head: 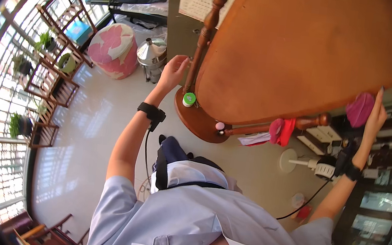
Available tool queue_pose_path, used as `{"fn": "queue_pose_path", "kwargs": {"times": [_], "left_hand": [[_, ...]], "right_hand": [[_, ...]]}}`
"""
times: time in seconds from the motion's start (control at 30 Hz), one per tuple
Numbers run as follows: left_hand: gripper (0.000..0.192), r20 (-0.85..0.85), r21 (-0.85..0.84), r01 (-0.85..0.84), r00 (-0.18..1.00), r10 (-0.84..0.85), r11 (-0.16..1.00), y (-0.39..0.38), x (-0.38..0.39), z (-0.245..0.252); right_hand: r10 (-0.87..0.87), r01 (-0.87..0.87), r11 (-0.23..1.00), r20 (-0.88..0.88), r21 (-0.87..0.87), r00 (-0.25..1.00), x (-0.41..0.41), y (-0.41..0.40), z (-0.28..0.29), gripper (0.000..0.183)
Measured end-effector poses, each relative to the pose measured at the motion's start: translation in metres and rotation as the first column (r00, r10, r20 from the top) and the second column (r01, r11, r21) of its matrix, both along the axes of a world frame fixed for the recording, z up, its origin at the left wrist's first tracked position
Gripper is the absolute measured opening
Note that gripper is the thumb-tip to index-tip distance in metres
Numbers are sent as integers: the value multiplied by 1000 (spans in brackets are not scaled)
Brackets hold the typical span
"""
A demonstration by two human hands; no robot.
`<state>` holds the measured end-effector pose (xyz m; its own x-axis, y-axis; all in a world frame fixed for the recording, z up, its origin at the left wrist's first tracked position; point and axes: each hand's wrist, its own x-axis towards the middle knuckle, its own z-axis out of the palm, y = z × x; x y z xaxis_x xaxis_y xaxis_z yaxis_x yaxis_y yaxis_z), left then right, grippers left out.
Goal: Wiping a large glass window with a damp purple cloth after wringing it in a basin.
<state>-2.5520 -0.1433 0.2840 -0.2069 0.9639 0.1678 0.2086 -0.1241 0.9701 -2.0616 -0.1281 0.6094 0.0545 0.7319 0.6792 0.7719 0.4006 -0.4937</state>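
A large rounded brown wooden panel (299, 61) stands tilted between two turned wooden posts, one at its left (205, 35) and one along its lower edge (254, 129), on a wooden base (199, 123). My left hand (177, 69) is beside the left post, fingers loosely bent, with nothing seen in it. At the panel's right edge, my right hand (377, 115) has a magenta cloth (359, 110) at its fingers and appears to hold it; one finger reaches up to the edge. A green-lidded jar (189, 99) and a small pink-topped item (220, 126) rest on the base.
Red and white cloths (286, 131) hang at the lower post. A white fan (324, 167) stands on the floor at right, near a dark cabinet (375, 185). Behind my left hand are a metal pot (151, 56) and a pink-patterned stool (115, 50). Wooden plant racks (54, 79) line the window.
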Motion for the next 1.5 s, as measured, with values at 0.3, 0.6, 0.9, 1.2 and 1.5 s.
{"fn": "queue_pose_path", "kwargs": {"times": [0.3,0.6,0.9,1.2,1.5], "left_hand": [[45,-43,107,73,997,-68,992,53,-22,27],[56,-58,109,258,966,-253,960,172,-25,79],[68,63,204,670,719,-692,714,216,-10,62],[57,157,222,450,859,-488,865,168,-8,72],[64,176,231,386,886,-428,893,100,-35,75]], "right_hand": [[-18,1,990,-113,-143,993,-25,-11,-36,40],[-421,329,814,-96,-479,902,-12,-63,-117,47],[-461,328,808,-177,-489,870,-44,-63,-140,65],[-455,363,811,-104,-459,884,-32,-44,-140,68],[-442,337,761,-63,-555,895,-50,-32,-118,72]]}}
